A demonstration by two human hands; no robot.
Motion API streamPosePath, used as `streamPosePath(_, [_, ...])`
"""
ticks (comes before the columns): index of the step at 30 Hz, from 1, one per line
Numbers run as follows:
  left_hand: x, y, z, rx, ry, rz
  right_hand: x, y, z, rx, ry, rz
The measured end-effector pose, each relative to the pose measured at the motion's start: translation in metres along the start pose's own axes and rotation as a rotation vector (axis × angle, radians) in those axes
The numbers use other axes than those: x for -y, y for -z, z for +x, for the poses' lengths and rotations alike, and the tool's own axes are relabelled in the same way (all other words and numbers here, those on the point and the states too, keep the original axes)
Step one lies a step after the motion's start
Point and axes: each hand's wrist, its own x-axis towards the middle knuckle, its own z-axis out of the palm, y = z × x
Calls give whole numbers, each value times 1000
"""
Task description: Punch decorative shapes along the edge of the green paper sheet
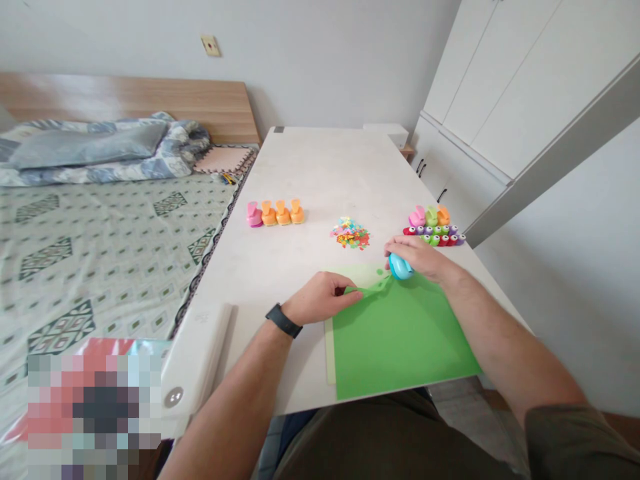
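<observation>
A sheet of green paper [400, 340] lies at the near edge of the white table [320, 173], its far corner lifted and folded up. My left hand [323, 299] pinches that raised part of the sheet between its fingers. My right hand [417, 257] is closed around a light blue craft punch [400, 267], which sits at the far edge of the green paper. The hand hides most of the punch's top. A small pile of multicoloured paper cut-outs [351, 234] lies just beyond both hands.
Four pink and orange craft punches [275, 213] stand in a row at mid-table. Several more punches [434, 230] are grouped toward the right edge. A pale sheet [330, 353] lies under the green paper's left side. A bed lies left of the table, white cabinets right.
</observation>
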Motion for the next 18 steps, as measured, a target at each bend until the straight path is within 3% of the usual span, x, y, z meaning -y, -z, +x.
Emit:
streamPosePath(6, [2, -1, 1, 13, -16, 32, 3, -7, 18, 132, -40, -193])
streamPosePath(13, [5, -2, 1, 2, -22, 50, 3, -19, 46, -100, 109, -186])
streamPosePath(18, [5, -2, 1, -5, -49, 62, -2, -20, 52, -50, 85, -100])
